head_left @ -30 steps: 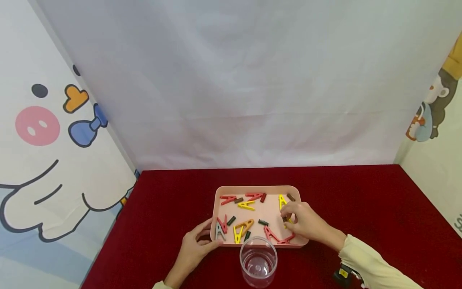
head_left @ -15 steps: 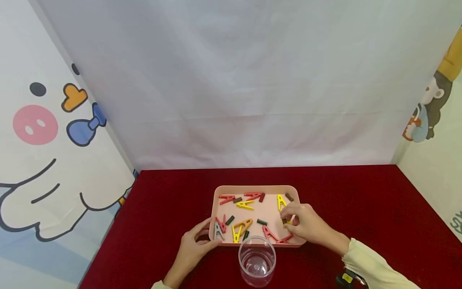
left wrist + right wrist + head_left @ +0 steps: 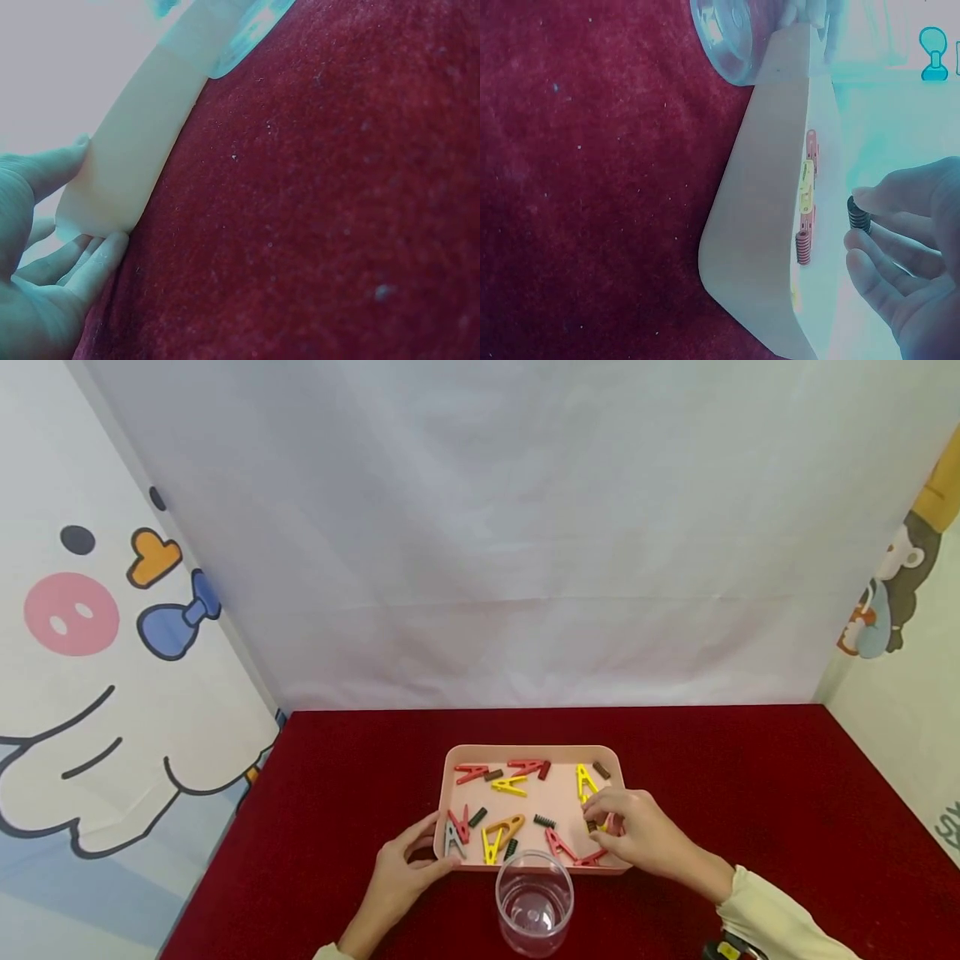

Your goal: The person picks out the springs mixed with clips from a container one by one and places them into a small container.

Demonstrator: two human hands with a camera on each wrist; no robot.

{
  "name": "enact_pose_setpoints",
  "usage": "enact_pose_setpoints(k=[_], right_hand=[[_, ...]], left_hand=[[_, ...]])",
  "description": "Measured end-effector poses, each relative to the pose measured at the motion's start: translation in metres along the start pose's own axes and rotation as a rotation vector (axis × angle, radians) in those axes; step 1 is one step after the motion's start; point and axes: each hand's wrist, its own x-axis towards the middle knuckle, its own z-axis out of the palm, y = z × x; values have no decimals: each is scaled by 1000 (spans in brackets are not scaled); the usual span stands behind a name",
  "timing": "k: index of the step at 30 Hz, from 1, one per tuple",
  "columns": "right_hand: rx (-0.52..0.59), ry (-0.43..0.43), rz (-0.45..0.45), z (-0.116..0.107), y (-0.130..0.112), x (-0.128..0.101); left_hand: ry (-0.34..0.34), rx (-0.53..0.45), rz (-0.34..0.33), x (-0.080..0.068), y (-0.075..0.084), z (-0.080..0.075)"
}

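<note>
Since the earlier frame, the right hand (image 3: 637, 835) had shifted slightly nearer, pinching a small dark ribbed clip (image 3: 859, 214) above the shallow pink plastic tray (image 3: 531, 749)'s right end; the left hand (image 3: 401, 872) gripped the tray's left corner.

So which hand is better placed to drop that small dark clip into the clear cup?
Right. The right hand already pinches the small dark clip over the pink tray, just beyond the clear cup. The left hand grips the tray's near-left corner and looks busy steadying it.
</note>
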Motion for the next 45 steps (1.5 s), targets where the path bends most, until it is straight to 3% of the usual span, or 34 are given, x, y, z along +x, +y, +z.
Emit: enact_pose_setpoints(k=[27, 34, 45], right_hand=[[67, 45, -61, -11, -30, -3], [50, 75, -109, -13, -40, -1], [118, 68, -161, -15, -54, -1]], left_hand=[[6, 3, -20, 0, 1, 1], [11, 13, -36, 0, 3, 0], [10, 3, -33, -2, 5, 1]])
